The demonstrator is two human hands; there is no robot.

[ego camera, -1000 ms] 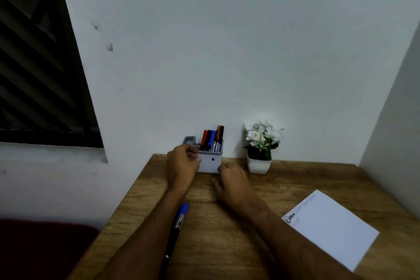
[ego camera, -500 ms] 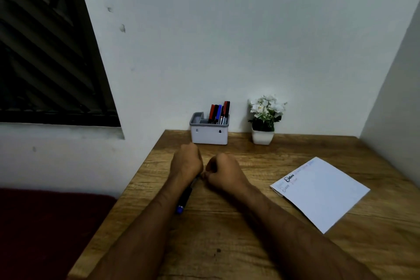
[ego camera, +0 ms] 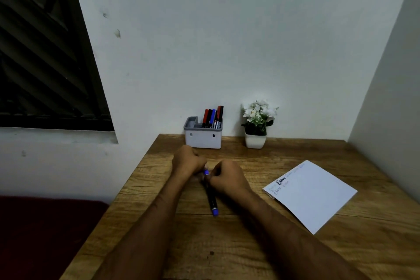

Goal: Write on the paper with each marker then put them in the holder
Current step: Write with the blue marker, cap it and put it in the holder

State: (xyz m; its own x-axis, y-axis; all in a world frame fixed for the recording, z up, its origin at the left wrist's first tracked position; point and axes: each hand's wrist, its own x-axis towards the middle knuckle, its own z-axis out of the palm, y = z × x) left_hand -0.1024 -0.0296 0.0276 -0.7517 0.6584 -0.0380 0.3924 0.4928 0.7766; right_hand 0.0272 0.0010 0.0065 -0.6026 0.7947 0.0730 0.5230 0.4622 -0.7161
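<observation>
Blue marker (ego camera: pixel 211 198): dark barrel with blue ends, lying across the gap between the two hands, near end pointing toward the person above the wooden table (ego camera: pixel 250 245).
Left hand (ego camera: pixel 188 161): fingers are curling closed near the far blue end of the marker; cannot tell whether they are gripping the cap or only touching it.
Right hand (ego camera: pixel 227 179): fingers are clamping the upper barrel.
Step (judged): probably uncapping or recapping; which one is not readable from here.
Paper (ego camera: pixel 311 195): white sheet lying well to the right of the hands, turned at an angle.
Writing: a bold black word at the top left corner, reading roughly "Bean"; fainter lines beside and below it in blue, too small to read.
Holder (ego camera: pixel 203 136): white box with grey rim, standing at the wall; red, black and blue markers are standing in its right section, left section looking empty.
Labels: none legible on marker or holder.
Plant pot (ego camera: pixel 255 140): standing right of holder.
Risk 1: cap slipping and rolling off the table's left edge.
Risk 2: paper sliding under the tip, being unweighted.
Risk 3: open tip marking the table.
</observation>
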